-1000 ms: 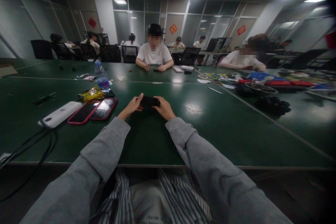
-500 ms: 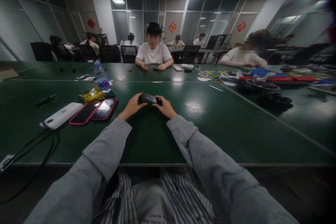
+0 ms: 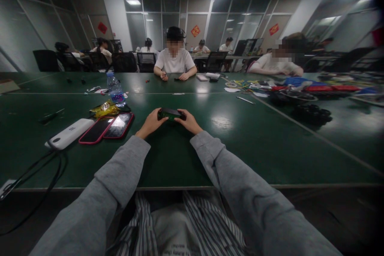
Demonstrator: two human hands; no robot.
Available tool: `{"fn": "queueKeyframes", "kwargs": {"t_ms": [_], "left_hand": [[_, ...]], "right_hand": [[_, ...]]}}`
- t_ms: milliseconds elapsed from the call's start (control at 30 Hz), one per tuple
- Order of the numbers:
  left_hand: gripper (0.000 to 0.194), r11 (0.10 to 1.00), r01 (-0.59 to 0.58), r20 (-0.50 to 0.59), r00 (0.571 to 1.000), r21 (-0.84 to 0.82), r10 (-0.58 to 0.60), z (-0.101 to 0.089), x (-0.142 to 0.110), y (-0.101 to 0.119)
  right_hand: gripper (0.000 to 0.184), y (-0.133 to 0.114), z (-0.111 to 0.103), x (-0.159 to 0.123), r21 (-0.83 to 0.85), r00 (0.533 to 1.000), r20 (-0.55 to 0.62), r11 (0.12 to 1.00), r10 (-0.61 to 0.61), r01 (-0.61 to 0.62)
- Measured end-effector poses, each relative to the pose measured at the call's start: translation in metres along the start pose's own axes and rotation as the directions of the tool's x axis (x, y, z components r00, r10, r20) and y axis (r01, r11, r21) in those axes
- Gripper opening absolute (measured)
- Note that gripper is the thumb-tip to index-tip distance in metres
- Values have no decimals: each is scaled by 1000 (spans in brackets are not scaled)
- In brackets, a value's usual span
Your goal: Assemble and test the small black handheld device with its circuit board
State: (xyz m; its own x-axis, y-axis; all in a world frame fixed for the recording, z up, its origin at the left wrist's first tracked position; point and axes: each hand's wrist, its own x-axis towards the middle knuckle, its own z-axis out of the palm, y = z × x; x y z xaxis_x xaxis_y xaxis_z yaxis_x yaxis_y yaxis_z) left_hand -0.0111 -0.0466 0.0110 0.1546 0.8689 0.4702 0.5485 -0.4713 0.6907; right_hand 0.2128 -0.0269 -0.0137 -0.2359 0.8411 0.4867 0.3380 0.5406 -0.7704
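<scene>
Both hands grip a small circuit board with a dark, screen-like face (image 3: 170, 115) just above the green table (image 3: 180, 156), in front of me. My left hand (image 3: 152, 122) is closed on its left end, thumb along the near edge. At the opposite end, my right hand (image 3: 189, 121) is closed on it in the same way. Its near side shows green, and the dark face is seen at a flat angle. Fingers hide both ends, and finer detail is too small to make out.
Left of my hands lie two red-edged phones (image 3: 119, 125), a white power bank (image 3: 69, 133) with black cables, a yellow wrapper (image 3: 105, 109) and a water bottle (image 3: 115, 90). A pen-like stick (image 3: 245, 100) and cable piles (image 3: 315, 88) are to the right. A co-worker (image 3: 174, 60) sits opposite.
The board has tilted in my hands: its dark face looks narrower and more of its green near side shows. Both hands keep their hold. My view has shifted slightly.
</scene>
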Motion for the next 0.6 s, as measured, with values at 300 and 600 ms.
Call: {"fn": "queueKeyframes", "kwargs": {"t_ms": [300, 600], "left_hand": [[55, 998, 58, 19, 998, -26, -57, 0, 2, -1], [59, 989, 108, 20, 994, -104, -107, -1, 3, -2]], "right_hand": [[48, 6, 0, 3, 66, 998, 20, 996, 62, -63], [43, 5, 4, 3, 122, 996, 21, 988, 89, -91]]}}
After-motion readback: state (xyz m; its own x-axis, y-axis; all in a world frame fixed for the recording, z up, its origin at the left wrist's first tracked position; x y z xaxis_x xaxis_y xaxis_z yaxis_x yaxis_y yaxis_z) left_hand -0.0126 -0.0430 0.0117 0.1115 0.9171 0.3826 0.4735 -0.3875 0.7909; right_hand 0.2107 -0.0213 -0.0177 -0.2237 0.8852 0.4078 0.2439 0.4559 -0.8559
